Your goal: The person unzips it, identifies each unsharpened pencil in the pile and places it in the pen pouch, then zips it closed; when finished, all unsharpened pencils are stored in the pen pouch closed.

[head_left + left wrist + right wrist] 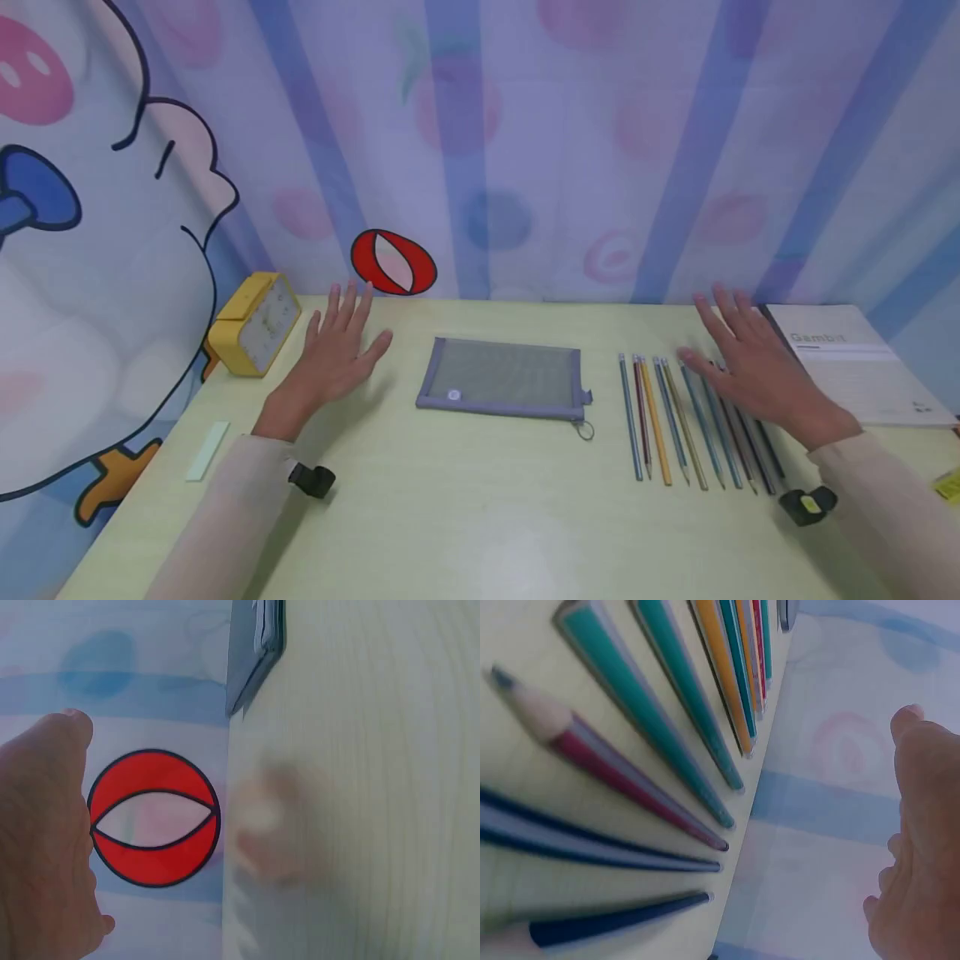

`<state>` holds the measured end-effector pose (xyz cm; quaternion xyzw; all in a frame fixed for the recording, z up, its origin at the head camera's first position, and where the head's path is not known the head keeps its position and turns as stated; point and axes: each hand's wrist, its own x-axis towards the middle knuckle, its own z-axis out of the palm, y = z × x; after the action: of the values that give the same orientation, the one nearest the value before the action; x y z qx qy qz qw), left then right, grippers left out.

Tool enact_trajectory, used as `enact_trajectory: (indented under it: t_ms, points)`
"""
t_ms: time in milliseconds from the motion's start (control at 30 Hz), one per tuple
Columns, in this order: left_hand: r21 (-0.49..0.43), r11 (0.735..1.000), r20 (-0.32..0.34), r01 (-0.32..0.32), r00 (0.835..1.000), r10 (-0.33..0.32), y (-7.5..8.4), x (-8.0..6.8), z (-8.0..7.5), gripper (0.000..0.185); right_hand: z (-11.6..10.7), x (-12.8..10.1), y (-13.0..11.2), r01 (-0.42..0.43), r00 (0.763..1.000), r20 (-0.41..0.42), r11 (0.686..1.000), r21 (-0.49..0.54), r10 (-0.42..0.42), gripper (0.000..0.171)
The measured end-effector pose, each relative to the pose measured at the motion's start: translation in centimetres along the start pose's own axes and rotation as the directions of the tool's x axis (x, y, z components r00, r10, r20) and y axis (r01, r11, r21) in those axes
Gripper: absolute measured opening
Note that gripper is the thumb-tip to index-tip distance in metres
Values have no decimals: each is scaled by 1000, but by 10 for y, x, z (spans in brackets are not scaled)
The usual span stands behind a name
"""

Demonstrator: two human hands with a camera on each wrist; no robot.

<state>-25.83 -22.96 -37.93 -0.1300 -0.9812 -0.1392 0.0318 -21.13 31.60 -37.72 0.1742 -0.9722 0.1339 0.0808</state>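
Note:
In the head view my left hand (333, 354) hovers over the table between a yellow clock and a pencil case, its fingers spread and holding nothing. The grey mesh pencil case (502, 379) lies flat in the middle, with a purple border and a small ring at its lower right corner. My right hand (757, 367) is held with fingers extended above the right end of a row of pencils (656, 421), partly covering them. Several pencils in blue, red, yellow and dark colours lie side by side, points toward me. The right wrist view shows a maroon pencil (630, 776) close up.
A yellow alarm clock (255, 325) stands at the back left, and a pale green strip (207, 451) lies in front of it. A white notebook (862, 375) marked "Gambit" is at the right. Behind the table hangs a patterned curtain (562, 167).

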Motion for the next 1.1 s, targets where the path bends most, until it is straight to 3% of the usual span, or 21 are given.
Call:
enact_trajectory:
  t_ms: [300, 533, 733, 900, 1100]
  points:
    - [-15, 989, -20, -146, 989, 146, 33, -1, 3, 81, 1, 4, -28, 100, 995, -3, 995, 16, -100, 88]
    - [-27, 956, -12, -291, 957, 291, 64, -3, 1, 82, 5, 5, -43, 202, 979, 19, 979, -14, -202, 88]
    - [-41, 932, 29, -360, 932, 361, 84, -7, 3, 82, 7, 7, -52, 248, 968, 35, 969, -12, -247, 87]
    - [-52, 905, 69, -423, 902, 426, 99, -8, 15, 82, 14, 8, -57, 270, 961, 66, 963, -1, -269, 89]
    - [-71, 856, 94, -512, 851, 517, 113, -8, 30, 87, 20, 7, -70, 302, 944, 139, 953, 16, -301, 89]
